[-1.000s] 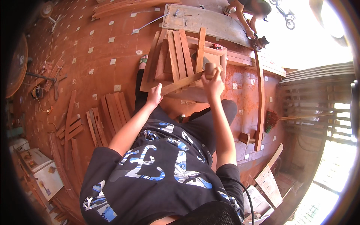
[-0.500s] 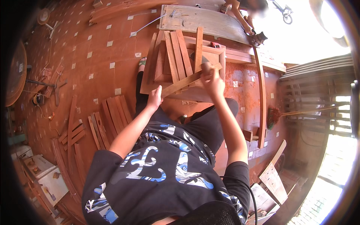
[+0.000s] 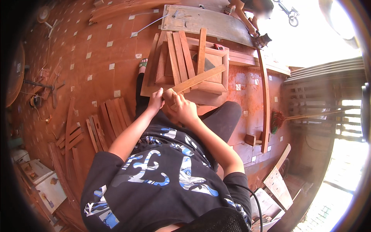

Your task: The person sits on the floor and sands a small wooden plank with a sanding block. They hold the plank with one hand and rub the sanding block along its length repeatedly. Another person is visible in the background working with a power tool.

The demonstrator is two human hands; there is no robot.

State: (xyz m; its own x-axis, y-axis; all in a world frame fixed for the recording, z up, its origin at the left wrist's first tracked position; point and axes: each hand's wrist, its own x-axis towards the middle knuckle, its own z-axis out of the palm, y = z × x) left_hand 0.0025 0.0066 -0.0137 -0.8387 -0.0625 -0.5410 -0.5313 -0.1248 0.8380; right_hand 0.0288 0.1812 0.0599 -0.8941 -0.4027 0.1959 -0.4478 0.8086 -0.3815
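- reddish-brown floor tiles (image 3: 96, 42), set with small pale squares, spread beneath the whole scene; bright daylight washes out the upper right.
- far left, partly cut off by the dark rim, is a large round brown object (image 3: 15, 75); below it, near the lower left corner, stands a white box (image 3: 50, 193).
- next come loose wooden pieces (image 3: 71, 137), some crossing each other on the floor, then a group of planks (image 3: 114, 116) lying side by side.
- the left hand (image 3: 156, 101) is clamped on the near end of a narrow wooden strip (image 3: 203, 78), thumb uppermost.
- just beside it, the right hand (image 3: 184, 110) is closed round a rounded brown piece (image 3: 169, 93), which sits against the strip at the same near end; the fingers hide most of it.
- beyond the hands, the strip slants up and rightward over a framed wooden panel (image 3: 214, 86); several other slats (image 3: 178, 58) lie across the panel's left part.
- a small red and black object (image 3: 218, 46) rests at the panel's far edge, with a long greyish board (image 3: 208, 25) behind.
- upper right, a co-worker's hands are at a dark tool (image 3: 263, 40), by the far end of a long timber (image 3: 264, 96).
- farther right lie a broom (image 3: 277, 120) with red and green bristles and a slatted wooden stack (image 3: 320, 77).
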